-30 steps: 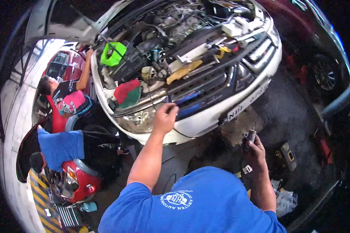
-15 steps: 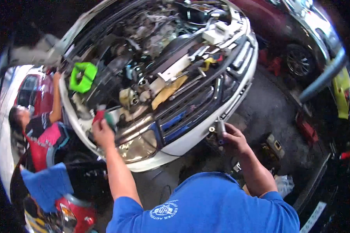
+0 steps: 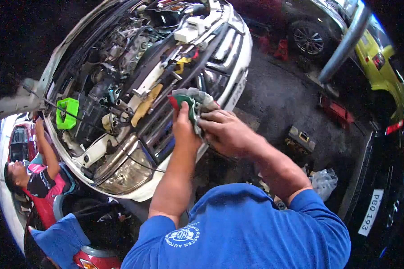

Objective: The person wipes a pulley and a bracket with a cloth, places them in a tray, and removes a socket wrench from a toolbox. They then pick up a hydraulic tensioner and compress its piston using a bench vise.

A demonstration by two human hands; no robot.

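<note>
While your two hands meet in front of the car's grille [image 3: 161, 130], the red, green and grey cloth [image 3: 194, 97] lies bunched between them. Your left hand [image 3: 186, 129] is closed on it, thumb lying over the green part. Your right hand [image 3: 226, 130] bends its fingers, close together, onto the grey folds; its thumb is hidden, so I can't tell how far it closes.

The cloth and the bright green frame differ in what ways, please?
The cloth is red, green and grey; the bright green frame is one colour. The cloth is crumpled, the frame stiff. The left hand and right hand hold the cloth; the frame sits over the engine bay. Both show green.
</note>
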